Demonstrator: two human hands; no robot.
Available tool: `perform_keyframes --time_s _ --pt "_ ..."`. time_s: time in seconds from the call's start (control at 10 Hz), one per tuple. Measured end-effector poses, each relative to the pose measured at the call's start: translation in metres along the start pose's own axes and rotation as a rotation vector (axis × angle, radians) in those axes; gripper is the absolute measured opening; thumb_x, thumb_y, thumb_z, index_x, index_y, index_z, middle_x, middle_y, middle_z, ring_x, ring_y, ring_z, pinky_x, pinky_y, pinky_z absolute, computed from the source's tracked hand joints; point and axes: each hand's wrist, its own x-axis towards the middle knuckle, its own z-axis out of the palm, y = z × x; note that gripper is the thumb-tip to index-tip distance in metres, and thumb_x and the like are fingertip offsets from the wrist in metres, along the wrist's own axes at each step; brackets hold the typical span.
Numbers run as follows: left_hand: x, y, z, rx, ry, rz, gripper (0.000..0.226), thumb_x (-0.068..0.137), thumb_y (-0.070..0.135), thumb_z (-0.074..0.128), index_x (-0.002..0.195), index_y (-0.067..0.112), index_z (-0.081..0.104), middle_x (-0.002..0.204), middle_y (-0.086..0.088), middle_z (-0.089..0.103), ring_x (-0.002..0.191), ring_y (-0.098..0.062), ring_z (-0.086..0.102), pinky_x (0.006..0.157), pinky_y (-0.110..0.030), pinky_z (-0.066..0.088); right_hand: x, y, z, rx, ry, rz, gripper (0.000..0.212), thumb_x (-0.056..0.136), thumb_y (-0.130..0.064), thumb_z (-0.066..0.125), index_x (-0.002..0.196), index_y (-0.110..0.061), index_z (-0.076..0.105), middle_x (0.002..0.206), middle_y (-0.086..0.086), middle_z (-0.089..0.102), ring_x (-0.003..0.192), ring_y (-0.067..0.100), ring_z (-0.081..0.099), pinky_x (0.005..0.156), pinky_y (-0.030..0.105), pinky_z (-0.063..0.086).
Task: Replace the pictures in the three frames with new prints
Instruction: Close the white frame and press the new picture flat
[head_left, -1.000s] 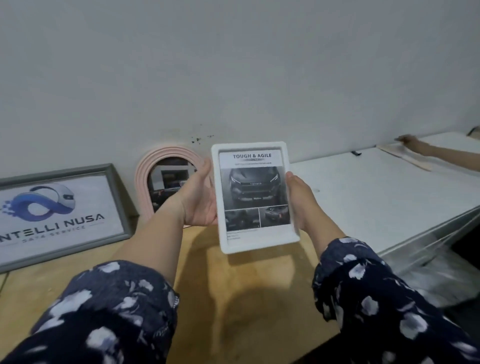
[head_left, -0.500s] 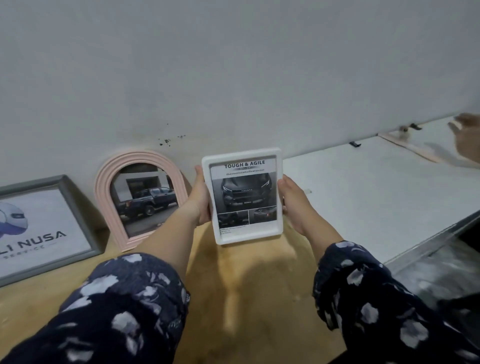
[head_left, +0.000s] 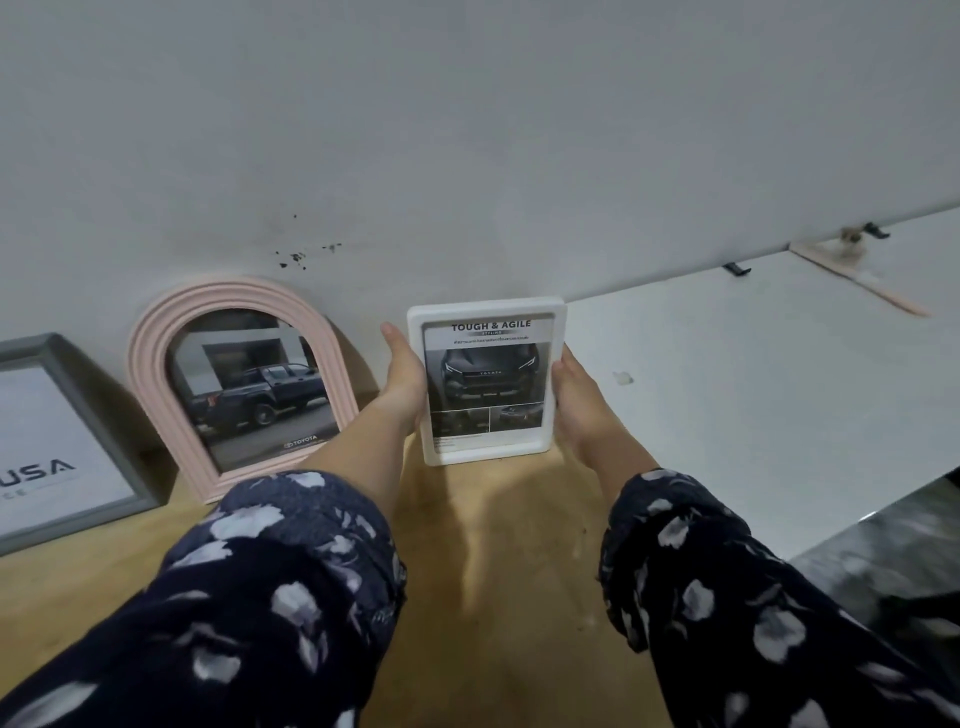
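Note:
A white rectangular frame (head_left: 485, 382) with a "TOUGH & AGILE" car print stands upright near the wall, its lower edge at the wooden tabletop (head_left: 483, 571). My left hand (head_left: 402, 382) grips its left side and my right hand (head_left: 574, 402) grips its right side. To the left, a pink arched frame (head_left: 239, 384) with a dark pickup-truck print leans on the wall. At the far left edge a grey frame (head_left: 62, 441) with a logo print leans on the wall, partly cut off.
A white table (head_left: 753, 405) adjoins the wooden one on the right. At its back lie a thin wooden strip (head_left: 857, 280) and small black clips (head_left: 736, 269). The grey wall (head_left: 467, 130) rises right behind the frames. A dark floor shows at lower right.
Both hands have carried the white frame away from me and down toward the wall, beside the pink frame. The other person's hand at the far right has left the view.

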Motion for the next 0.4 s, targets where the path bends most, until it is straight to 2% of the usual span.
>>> perform_keyframes --time_s 0.1,0.2,0.3,0.4 --pt "0.004 0.002 -0.001 -0.001 0.098 -0.024 0.106 0.08 0.08 -0.006 0.131 0.009 0.056 0.127 -0.022 0.06 0.122 -0.036 0.053 0.115 -0.048 0.029 0.019 0.014 -0.001 -0.042 -0.037 0.018 0.048 0.093 -0.035 0.031 0.136 -0.056 0.033 0.136 -0.01 0.054 0.122 0.02 0.054 0.103 0.049 0.043" --pt "0.0 0.01 0.0 0.016 0.127 -0.031 0.102 0.084 0.076 -0.006 0.139 0.008 0.047 0.139 -0.02 0.051 0.133 -0.036 0.043 0.117 -0.05 0.022 0.014 0.006 -0.001 -0.04 -0.054 0.024 0.054 0.093 -0.022 0.036 0.138 -0.053 0.033 0.132 -0.008 0.057 0.118 0.022 0.057 0.099 0.048 0.047" --pt "-0.01 0.014 -0.006 0.086 0.117 0.001 0.096 0.088 0.072 -0.007 0.145 0.01 0.039 0.149 -0.016 0.041 0.141 -0.035 0.03 0.118 -0.051 0.012 0.001 -0.001 -0.002 -0.006 -0.063 0.062 0.061 0.095 -0.011 0.037 0.146 -0.043 0.025 0.138 -0.005 0.052 0.119 0.021 0.056 0.102 0.045 0.046" --pt "-0.026 0.013 -0.016 0.112 0.122 0.038 0.088 0.092 0.067 -0.004 0.146 0.009 0.036 0.146 -0.014 0.045 0.141 -0.032 0.032 0.119 -0.049 0.012 -0.018 -0.008 0.001 -0.035 -0.023 0.064 0.063 0.096 -0.009 0.038 0.15 -0.037 0.019 0.138 -0.004 0.05 0.115 0.019 0.055 0.102 0.042 0.044"
